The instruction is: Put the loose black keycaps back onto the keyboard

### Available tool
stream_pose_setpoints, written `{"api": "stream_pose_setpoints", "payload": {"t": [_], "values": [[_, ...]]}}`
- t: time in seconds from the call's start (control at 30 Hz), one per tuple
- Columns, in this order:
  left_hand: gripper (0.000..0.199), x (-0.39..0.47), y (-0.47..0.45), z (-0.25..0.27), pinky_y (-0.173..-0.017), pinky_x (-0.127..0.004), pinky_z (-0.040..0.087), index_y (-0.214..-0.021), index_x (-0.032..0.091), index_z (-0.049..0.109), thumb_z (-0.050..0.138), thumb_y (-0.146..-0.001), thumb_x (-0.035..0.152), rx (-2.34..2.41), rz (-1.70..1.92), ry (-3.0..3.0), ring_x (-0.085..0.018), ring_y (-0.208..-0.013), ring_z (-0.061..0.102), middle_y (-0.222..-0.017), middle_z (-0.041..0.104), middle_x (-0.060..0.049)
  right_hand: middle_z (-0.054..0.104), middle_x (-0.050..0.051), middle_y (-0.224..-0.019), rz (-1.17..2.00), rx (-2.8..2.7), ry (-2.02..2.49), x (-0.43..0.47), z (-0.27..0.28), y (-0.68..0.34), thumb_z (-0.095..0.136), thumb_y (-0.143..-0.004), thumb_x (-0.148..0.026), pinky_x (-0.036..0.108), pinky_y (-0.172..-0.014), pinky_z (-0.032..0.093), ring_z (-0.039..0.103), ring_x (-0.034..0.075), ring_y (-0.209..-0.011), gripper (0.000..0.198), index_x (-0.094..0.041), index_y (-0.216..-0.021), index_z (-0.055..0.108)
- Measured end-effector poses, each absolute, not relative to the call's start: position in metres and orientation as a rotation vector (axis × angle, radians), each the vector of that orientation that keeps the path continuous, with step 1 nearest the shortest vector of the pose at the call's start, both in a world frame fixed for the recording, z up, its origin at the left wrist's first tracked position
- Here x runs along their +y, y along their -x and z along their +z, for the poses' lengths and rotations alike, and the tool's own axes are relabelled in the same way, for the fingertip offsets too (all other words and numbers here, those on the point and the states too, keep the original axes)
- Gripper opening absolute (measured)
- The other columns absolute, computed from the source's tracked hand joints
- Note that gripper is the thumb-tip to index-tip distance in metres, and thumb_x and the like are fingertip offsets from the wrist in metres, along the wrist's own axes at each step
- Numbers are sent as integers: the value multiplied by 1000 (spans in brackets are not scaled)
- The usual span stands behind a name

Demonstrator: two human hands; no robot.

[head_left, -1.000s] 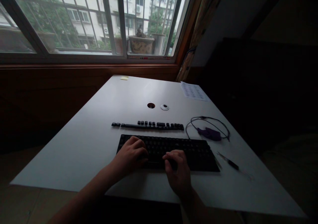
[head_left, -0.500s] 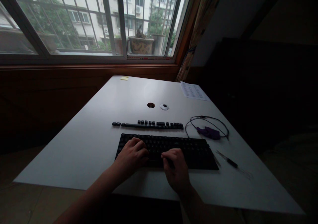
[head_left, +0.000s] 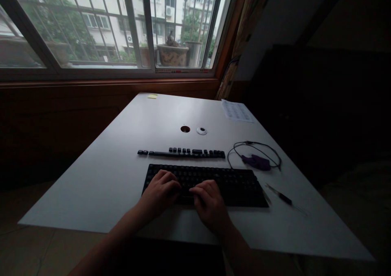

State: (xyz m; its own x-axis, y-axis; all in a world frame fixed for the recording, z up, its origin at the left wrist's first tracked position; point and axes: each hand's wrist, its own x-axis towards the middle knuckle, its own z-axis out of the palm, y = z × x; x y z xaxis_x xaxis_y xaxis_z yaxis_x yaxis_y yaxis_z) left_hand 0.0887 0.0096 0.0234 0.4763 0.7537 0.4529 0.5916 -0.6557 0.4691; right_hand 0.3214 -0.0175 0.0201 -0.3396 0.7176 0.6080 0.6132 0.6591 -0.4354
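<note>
A black keyboard lies near the front of the white table. My left hand rests over its left part, fingers curled down and the tips hidden in the dark. Over the keyboard's lower middle, my right hand has its thumb and fingers pressed together. Whatever may be between the fingers of either hand is too dark to make out. Behind the keyboard runs a row of loose black keycaps, among them a long spacebar.
Right of the keyboard lies a thin tool with a black handle and wire ends. A coiled cable surrounds a purple cloth-like item. Farther back are a table hole, its round cover, printed paper and yellow notes.
My right hand has shifted left along the keyboard, closer to my left hand. My left hand has barely moved. The keyboard and the keycaps stay where they were.
</note>
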Motion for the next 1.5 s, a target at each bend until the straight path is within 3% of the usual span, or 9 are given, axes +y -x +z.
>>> {"api": "stream_pose_setpoints", "payload": {"t": [0.27, 0.5, 1.07, 1.2, 1.3, 1.5], "values": [[17, 6, -84, 36, -89, -39, 55, -100, 22, 69, 71, -85, 13, 1074, 1087, -2089, -22, -100, 63, -101, 71, -6, 69, 6, -99, 118, -2122, 997, -21, 21, -319, 59, -94, -12, 43, -84, 51, 60, 22, -93, 45, -25, -137, 59], [16, 5, -84, 40, -89, -39, 56, -102, 23, 71, 71, -86, 19, 1067, 1055, -1987, -22, -98, 67, -101, 73, -7, 68, 6, -102, 125, -2161, 933, -21, 24, -318, 57, -93, -16, 42, -83, 52, 61, 22, -93, 53, -27, -145, 53], [17, 0, -80, 42, -90, -37, 56, -104, 21, 71, 71, -88, 28, 981, 1052, -1630, -23, -100, 68, -105, 72, -8, 65, 5, -97, 189, -2048, 898, -26, 26, -325, 56, -92, -11, 41, -80, 54, 61, 21, -90, 46, -28, -135, 60], [16, -2, -78, 43, -89, -35, 56, -97, 20, 68, 75, -86, 29, 865, 1136, -1426, -21, -97, 68, -102, 70, -6, 66, 6, -97, 9, -1908, 1101, -12, 38, -355, 56, -96, -14, 41, -81, 54, 61, 22, -91, 36, -28, -127, 66], [16, -4, -79, 44, -85, -31, 56, -94, 20, 66, 78, -84, 26, 785, 1220, -1326, -18, -94, 67, -100, 68, -5, 67, 7, -104, -211, -1877, 1321, 13, 50, -402, 55, -98, -23, 45, -91, 51, 61, 25, -98, 26, -26, -120, 69], [19, -7, -80, 45, -83, -29, 55, -96, 21, 66, 80, -83, 23, 748, 1244, -1242, -16, -91, 66, -99, 63, -3, 68, 15, -117, -471, -1914, 1801, 65, 45, -514, 46, -97, -26, 47, -101, 45, 60, 30, -111, 32, -14, -112, 72]]}}
